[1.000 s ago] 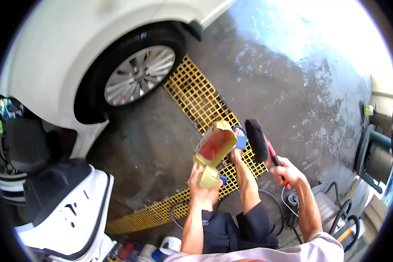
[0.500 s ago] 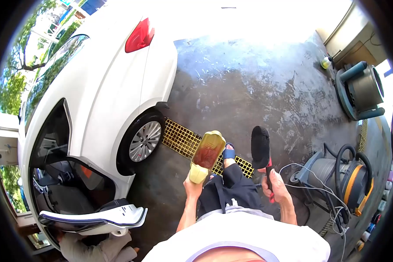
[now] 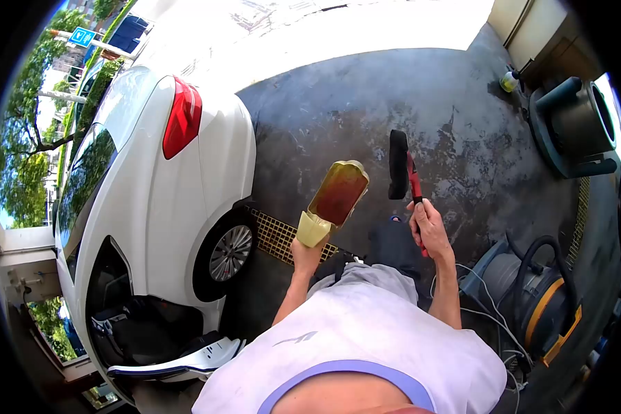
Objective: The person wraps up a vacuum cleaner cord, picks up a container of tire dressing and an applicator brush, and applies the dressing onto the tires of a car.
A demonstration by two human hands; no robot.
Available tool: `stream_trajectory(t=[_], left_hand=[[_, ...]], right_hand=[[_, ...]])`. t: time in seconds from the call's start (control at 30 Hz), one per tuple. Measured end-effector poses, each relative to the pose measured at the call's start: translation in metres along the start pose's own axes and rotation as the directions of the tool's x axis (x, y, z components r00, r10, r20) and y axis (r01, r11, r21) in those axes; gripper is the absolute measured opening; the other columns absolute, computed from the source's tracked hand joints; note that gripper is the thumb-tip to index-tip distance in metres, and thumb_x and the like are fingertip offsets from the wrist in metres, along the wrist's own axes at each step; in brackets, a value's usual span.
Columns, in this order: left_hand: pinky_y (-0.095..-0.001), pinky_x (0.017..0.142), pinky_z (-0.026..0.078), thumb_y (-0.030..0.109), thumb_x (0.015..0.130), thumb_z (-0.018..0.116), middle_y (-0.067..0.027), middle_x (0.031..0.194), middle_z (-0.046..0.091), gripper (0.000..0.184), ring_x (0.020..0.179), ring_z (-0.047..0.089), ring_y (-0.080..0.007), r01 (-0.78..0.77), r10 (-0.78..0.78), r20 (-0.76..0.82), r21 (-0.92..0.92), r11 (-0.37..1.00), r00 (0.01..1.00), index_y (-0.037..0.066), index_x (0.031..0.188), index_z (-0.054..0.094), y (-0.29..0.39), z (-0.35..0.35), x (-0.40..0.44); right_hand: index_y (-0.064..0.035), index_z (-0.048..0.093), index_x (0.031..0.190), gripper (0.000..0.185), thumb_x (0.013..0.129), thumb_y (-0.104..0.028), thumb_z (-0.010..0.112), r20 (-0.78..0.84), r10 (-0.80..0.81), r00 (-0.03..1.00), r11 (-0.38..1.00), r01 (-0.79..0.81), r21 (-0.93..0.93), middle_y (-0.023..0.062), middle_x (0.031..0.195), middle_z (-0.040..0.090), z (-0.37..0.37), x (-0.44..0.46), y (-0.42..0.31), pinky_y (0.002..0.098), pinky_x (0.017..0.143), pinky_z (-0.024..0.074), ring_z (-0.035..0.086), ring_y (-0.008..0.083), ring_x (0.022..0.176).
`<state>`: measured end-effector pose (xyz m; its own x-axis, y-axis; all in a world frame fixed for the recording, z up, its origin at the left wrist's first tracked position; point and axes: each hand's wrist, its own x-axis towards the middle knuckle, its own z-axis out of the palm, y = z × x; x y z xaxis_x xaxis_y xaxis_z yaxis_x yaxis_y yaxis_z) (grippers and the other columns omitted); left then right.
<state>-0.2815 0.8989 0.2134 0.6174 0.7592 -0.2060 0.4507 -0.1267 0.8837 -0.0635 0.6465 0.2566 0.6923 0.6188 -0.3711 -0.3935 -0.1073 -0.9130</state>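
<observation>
Okay, so the left hand [image 3: 306, 254] is clamped on a yellowish container [image 3: 313, 230], and the right hand [image 3: 432, 226], well apart, has a red-handled brush [image 3: 398, 165] gripped.

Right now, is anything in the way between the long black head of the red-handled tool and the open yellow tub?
Nothing visible is. Between the long black head of the red-handled tool in the right hand and the open yellow tub in the left hand, there's just a gap, with grey floor behind.
</observation>
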Motion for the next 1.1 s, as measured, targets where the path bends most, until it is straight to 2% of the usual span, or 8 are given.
stream_trajectory(t=[0.07, 0.17, 0.3, 0.43, 0.57, 0.73, 0.97, 1.1], left_hand=[[-0.0326, 0.079, 0.056, 0.007, 0.087, 0.082, -0.0069, 0.1, 0.078, 0.025, 0.089, 0.072, -0.0149, -0.009, 0.009, -0.001, 0.016, 1.0, 1.0, -0.003, 0.109, 0.074, 0.02, 0.017, 0.027], [-0.0367, 0.078, 0.058, 0.013, 0.083, 0.088, -0.0152, 0.099, 0.08, 0.034, 0.091, 0.078, -0.0252, -0.038, 0.038, 0.002, 0.021, 0.999, 0.999, 0.001, 0.112, 0.076, 0.053, 0.029, 0.075], [-0.0376, 0.083, 0.059, 0.01, 0.084, 0.085, -0.0185, 0.105, 0.078, 0.042, 0.102, 0.077, -0.0331, -0.055, 0.053, 0.041, 0.063, 0.996, 0.998, 0.002, 0.122, 0.071, 0.097, 0.034, 0.157], [-0.0398, 0.087, 0.059, 0.007, 0.087, 0.077, -0.0245, 0.117, 0.072, 0.042, 0.109, 0.07, -0.0439, -0.173, 0.17, 0.062, 0.037, 0.984, 0.983, 0.002, 0.127, 0.066, 0.118, 0.035, 0.259], [-0.0429, 0.091, 0.057, 0.005, 0.086, 0.076, -0.0234, 0.125, 0.07, 0.033, 0.112, 0.069, -0.0432, -0.238, 0.232, 0.095, 0.055, 0.97, 0.968, 0.004, 0.119, 0.069, 0.146, 0.015, 0.36], [-0.04, 0.087, 0.058, 0.005, 0.088, 0.075, -0.0214, 0.118, 0.072, 0.027, 0.107, 0.07, -0.0426, -0.288, 0.276, 0.136, 0.071, 0.955, 0.951, 0.003, 0.114, 0.068, 0.192, -0.017, 0.481], [-0.0381, 0.087, 0.058, 0.003, 0.089, 0.073, -0.0213, 0.118, 0.072, 0.034, 0.112, 0.07, -0.0408, -0.292, 0.285, 0.07, 0.121, 0.949, 0.956, 0.003, 0.122, 0.067, 0.22, -0.017, 0.656], [-0.0384, 0.089, 0.058, 0.005, 0.088, 0.074, -0.0225, 0.121, 0.073, 0.037, 0.113, 0.07, -0.0415, -0.207, 0.212, -0.025, 0.124, 0.97, 0.977, 0.001, 0.124, 0.067, 0.241, -0.007, 0.736]], right_hand=[[-0.0048, 0.058, 0.114, 0.049, 0.11, -0.053, 0.05, 0.086, -0.005, 0.996, 0.999, 0.009, -0.051, -0.0021, 0.067, 0.05, 0.004, 0.051, -0.042, 0.0231, 0.044, 0.0354, 0.043, 0.0058, 0.047], [-0.0049, 0.06, 0.116, 0.045, 0.11, -0.049, 0.053, 0.192, -0.029, 0.981, 0.988, 0.057, -0.142, -0.0038, 0.066, 0.048, 0.02, 0.128, -0.091, 0.0231, 0.045, 0.035, 0.042, 0.0051, 0.048], [-0.0047, 0.062, 0.118, 0.043, 0.109, -0.047, 0.057, 0.287, -0.08, 0.955, 0.97, 0.142, -0.2, -0.0055, 0.064, 0.046, 0.04, 0.219, -0.131, 0.0231, 0.045, 0.034, 0.041, 0.0047, 0.049], [-0.0057, 0.059, 0.116, 0.043, 0.107, -0.048, 0.061, 0.177, 0.053, 0.983, 0.982, -0.019, -0.19, -0.0047, 0.064, 0.046, 0.062, 0.291, -0.168, 0.0234, 0.044, 0.0333, 0.041, 0.0048, 0.048], [-0.0081, 0.056, 0.102, 0.039, 0.107, -0.046, 0.061, 0.039, 0.063, 0.997, 0.993, -0.059, -0.106, -0.004, 0.062, 0.048, 0.084, 0.347, -0.202, 0.0248, 0.041, 0.0319, 0.04, 0.0058, 0.043], [-0.0067, 0.056, 0.103, 0.036, 0.109, -0.042, 0.06, -0.029, 0.087, 0.996, 0.996, -0.087, 0.002, -0.0027, 0.06, 0.047, 0.103, 0.428, -0.244, 0.0242, 0.041, 0.033, 0.042, 0.0057, 0.043], [-0.008, 0.056, 0.103, 0.035, 0.108, -0.043, 0.061, 0.041, 0.06, 0.997, 0.998, -0.061, 0.022, -0.0025, 0.064, 0.048, 0.131, 0.61, -0.283, 0.0239, 0.043, 0.035, 0.043, 0.0068, 0.046], [-0.0091, 0.054, 0.098, 0.036, 0.108, -0.043, 0.062, 0.189, 0.071, 0.979, 0.997, -0.064, -0.047, -0.0038, 0.06, 0.047, 0.155, 0.738, -0.325, 0.0243, 0.041, 0.033, 0.042, 0.0051, 0.044]])
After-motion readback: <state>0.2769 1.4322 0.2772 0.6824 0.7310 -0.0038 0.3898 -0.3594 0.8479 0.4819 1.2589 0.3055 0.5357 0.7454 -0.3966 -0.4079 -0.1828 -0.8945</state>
